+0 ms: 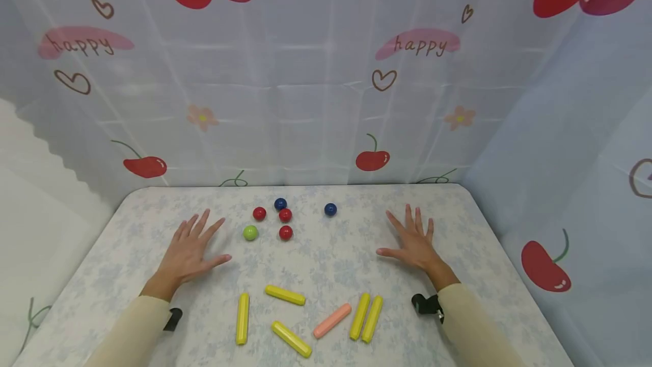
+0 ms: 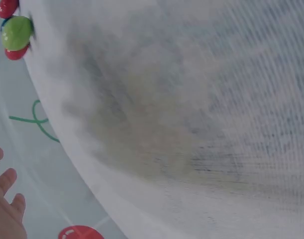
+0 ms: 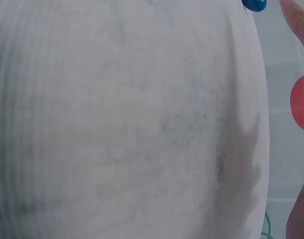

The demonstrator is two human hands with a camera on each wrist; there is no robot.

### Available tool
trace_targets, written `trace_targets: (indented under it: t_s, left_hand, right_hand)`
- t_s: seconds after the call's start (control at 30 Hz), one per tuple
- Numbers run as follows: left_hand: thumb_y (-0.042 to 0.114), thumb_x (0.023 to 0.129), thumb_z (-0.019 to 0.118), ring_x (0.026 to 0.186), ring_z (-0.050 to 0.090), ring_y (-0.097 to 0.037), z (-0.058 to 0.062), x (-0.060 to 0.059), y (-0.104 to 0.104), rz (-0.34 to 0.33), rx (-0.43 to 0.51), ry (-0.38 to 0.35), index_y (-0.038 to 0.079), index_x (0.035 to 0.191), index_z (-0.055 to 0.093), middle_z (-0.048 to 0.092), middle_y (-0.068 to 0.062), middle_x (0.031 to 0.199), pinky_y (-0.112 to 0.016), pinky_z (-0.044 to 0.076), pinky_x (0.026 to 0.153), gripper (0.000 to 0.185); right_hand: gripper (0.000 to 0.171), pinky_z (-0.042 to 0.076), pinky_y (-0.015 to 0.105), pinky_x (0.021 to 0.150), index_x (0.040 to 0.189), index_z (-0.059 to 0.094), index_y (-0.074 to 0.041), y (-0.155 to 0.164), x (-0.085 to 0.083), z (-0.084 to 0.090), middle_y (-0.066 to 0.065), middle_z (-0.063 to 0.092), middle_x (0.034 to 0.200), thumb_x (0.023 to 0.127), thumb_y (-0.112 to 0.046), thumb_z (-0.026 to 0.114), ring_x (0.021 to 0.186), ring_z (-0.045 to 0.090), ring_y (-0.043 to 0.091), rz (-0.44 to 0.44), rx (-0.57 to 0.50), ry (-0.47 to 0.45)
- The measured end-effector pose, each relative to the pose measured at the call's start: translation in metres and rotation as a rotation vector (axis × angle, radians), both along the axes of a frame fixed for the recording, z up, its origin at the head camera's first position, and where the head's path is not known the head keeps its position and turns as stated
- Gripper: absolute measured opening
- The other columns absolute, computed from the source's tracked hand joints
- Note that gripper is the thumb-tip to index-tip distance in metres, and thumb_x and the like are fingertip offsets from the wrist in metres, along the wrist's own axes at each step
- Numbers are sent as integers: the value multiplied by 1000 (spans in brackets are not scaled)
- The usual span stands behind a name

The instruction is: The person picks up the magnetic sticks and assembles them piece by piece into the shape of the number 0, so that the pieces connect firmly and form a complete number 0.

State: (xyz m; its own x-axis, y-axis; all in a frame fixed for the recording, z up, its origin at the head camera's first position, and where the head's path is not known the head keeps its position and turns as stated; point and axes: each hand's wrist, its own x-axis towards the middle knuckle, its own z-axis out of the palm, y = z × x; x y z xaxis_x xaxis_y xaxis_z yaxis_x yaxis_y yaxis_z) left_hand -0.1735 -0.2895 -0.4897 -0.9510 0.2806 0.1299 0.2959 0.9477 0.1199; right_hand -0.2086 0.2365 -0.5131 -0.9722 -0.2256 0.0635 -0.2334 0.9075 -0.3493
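— How did the hands lie?

— Both lay flat on the table [image 1: 153, 208], fingers spread wide, holding nothing. The left hand [image 1: 191, 248] rested just left of the green ball [image 1: 250, 233], not touching it. The right hand [image 1: 415, 242] rested well to the right of that ball, nearer the lone blue ball [image 1: 330, 209].

— And the other balls?

— Three red balls [image 1: 285, 215] and a second blue ball [image 1: 280, 204] clustered just right of and behind the green ball.

— What lay nearer the person?

— In front of the green ball lay five yellow sticks [image 1: 285, 295] and one pink stick [image 1: 332, 320], loosely scattered; two of the yellow ones lay side by side, to the right of the pink one.

— And the wrist views?

— They were blurred; the left one caught the green ball at its corner.
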Motion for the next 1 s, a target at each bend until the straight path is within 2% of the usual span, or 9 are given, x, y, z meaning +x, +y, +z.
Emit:
trace_targets:
  t_s: [0.13,0.3,0.47,0.6,0.73,0.8,1.0]
  left_hand:
    - [64,78,65,136,23,-47,7,5,9,-36,4,26,14,146,37,22,-24,154,-61,14,109,90]
    - [62,76,69,135,27,-44,13,15,26,-88,22,11,15,146,39,22,-21,155,-63,22,106,89]
    - [61,76,71,132,33,-41,17,25,45,-179,68,-2,15,145,42,23,-16,156,-61,28,103,88]
    - [56,77,74,129,39,-40,20,31,63,-259,122,-27,16,146,42,30,-15,153,-60,32,101,86]
    - [52,76,76,127,42,-39,20,34,81,-316,180,-85,17,145,43,39,-16,148,-61,34,99,83]
    - [51,77,76,127,43,-37,19,36,89,-330,226,-145,18,144,44,41,-14,146,-60,35,100,80]
    - [43,82,75,127,44,-33,12,38,107,-321,478,-349,11,139,49,49,-9,139,-55,36,102,71]
  right_hand:
    - [104,-8,68,105,153,25,-20,-6,-2,4,27,-1,157,73,-69,67,142,-10,47,26,-18,-3]
    - [101,-5,68,105,153,26,-18,-18,-9,10,28,1,157,74,-63,70,143,-9,46,68,-77,-1]
    - [99,0,67,107,153,26,-18,-30,-17,15,26,2,158,76,-59,72,143,-4,46,99,-88,-5]
    - [97,6,68,106,153,28,-17,-43,-26,18,26,6,157,76,-52,76,143,2,47,140,-135,-6]
    - [96,9,70,106,153,28,-18,-55,-35,20,24,7,158,76,-48,78,144,5,45,171,-178,-45]
    - [96,12,69,105,153,27,-19,-61,-40,20,22,7,159,77,-48,78,144,7,44,176,-186,-75]
    - [91,21,68,104,152,29,-20,-80,-54,24,18,8,160,79,-41,78,143,9,44,180,-286,-200]
